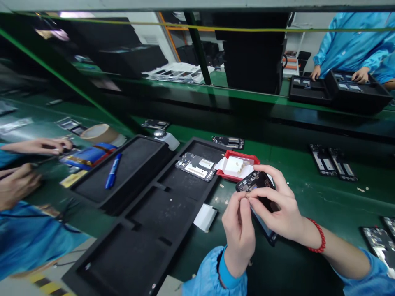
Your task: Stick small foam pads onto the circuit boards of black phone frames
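An opened phone (258,179), with its circuit board showing at the top end, lies tilted in my right hand (285,211). The fingers of that hand wrap its far edge, while the thumb and index finger reach over the board. My left hand (239,228) is closed in a pinch at the phone's near-left edge, its fingertips meeting those of the right. Whatever tiny piece is between the left fingertips is too small to name. Just beyond the phone sits a red tray (248,155) with white pads (233,165) in it. A white block (205,217) lies left of my left hand.
A long black compartment tray (154,209) holds a phone assembly (196,166). Left of it, a blue marker (113,171) rests on a black box (135,164). More phone assemblies (322,160) lie right. Co-workers' hands (20,185) are at the left; another person (354,45) works across the bench.
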Action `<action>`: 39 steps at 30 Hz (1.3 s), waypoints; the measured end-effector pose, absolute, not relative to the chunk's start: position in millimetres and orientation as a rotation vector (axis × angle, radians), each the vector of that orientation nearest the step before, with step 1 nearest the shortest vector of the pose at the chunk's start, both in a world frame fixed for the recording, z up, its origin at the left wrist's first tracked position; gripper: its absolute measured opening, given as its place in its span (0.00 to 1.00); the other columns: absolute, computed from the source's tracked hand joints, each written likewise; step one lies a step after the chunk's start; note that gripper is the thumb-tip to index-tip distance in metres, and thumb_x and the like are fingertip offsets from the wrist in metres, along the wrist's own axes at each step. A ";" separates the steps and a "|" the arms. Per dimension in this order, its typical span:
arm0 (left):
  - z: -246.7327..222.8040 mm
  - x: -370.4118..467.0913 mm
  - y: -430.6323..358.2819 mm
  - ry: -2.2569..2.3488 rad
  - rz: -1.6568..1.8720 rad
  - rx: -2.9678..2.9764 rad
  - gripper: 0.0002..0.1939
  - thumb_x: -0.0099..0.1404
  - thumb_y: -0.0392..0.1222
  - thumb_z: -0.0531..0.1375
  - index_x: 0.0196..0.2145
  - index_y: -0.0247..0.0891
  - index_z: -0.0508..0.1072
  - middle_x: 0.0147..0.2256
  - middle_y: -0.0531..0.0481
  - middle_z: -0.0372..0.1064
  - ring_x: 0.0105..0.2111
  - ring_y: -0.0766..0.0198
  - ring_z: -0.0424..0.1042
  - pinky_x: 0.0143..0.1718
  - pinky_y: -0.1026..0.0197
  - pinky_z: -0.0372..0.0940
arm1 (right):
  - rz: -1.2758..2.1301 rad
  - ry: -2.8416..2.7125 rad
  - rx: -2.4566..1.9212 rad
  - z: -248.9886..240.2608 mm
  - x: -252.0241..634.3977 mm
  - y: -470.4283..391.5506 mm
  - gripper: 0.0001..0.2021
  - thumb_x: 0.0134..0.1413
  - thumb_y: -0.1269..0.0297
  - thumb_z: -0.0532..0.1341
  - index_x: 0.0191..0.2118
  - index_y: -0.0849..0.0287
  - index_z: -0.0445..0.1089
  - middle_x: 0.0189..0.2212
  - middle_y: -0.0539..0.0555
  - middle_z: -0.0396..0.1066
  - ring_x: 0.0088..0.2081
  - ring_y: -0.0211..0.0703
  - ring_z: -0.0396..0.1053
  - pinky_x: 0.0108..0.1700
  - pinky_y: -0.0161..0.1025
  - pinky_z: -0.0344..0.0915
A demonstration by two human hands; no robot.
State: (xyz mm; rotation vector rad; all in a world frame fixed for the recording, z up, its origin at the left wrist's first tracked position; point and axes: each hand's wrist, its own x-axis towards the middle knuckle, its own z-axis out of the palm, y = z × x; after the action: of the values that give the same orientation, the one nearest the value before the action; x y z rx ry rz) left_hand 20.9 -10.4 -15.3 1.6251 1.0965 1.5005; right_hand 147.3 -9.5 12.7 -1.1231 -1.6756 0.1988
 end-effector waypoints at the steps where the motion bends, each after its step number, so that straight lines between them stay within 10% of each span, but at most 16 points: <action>1: -15.1 22.2 -10.0 1.098 1.502 1.631 0.11 0.77 0.39 0.51 0.42 0.40 0.73 0.35 0.49 0.76 0.34 0.64 0.78 0.34 0.66 0.72 | 0.209 -1.651 -1.136 12.3 148.1 -8.4 0.05 0.61 0.71 0.65 0.39 0.53 0.76 0.58 0.60 0.69 0.60 0.56 0.70 0.59 0.56 0.72; 20: -9.2 27.5 -10.6 1.252 1.501 1.627 0.16 0.78 0.40 0.48 0.37 0.39 0.73 0.32 0.46 0.75 0.31 0.61 0.76 0.34 0.61 0.70 | 0.114 -1.718 -1.244 2.2 143.8 -8.3 0.06 0.68 0.66 0.55 0.37 0.52 0.66 0.56 0.62 0.64 0.61 0.58 0.65 0.48 0.51 0.70; 26: -17.9 8.2 -5.4 1.324 1.584 1.396 0.09 0.75 0.44 0.56 0.40 0.40 0.74 0.31 0.50 0.73 0.27 0.66 0.73 0.27 0.67 0.67 | 0.259 -1.715 -1.229 14.3 171.3 54.1 0.06 0.68 0.65 0.58 0.36 0.53 0.68 0.28 0.50 0.71 0.27 0.42 0.72 0.29 0.37 0.68; 31: -21.3 4.0 -11.7 1.253 1.595 1.253 0.16 0.74 0.46 0.57 0.56 0.41 0.67 0.38 0.48 0.77 0.31 0.64 0.78 0.31 0.65 0.72 | 0.335 -2.087 -1.197 -13.5 170.5 105.3 0.07 0.63 0.71 0.61 0.34 0.56 0.75 0.33 0.55 0.79 0.34 0.47 0.78 0.39 0.41 0.74; 39: 1.9 13.2 -20.3 1.241 1.600 1.276 0.13 0.71 0.43 0.63 0.52 0.41 0.73 0.29 0.54 0.77 0.24 0.67 0.77 0.23 0.70 0.70 | 0.138 -1.714 -1.234 34.2 178.8 31.4 0.06 0.65 0.68 0.62 0.41 0.53 0.77 0.45 0.56 0.80 0.48 0.51 0.78 0.54 0.52 0.75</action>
State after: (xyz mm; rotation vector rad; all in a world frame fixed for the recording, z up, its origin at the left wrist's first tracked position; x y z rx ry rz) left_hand 13.2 -20.3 1.9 1.2755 1.2407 1.5997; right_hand 178.8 31.4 34.2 -1.2339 -1.7143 0.1375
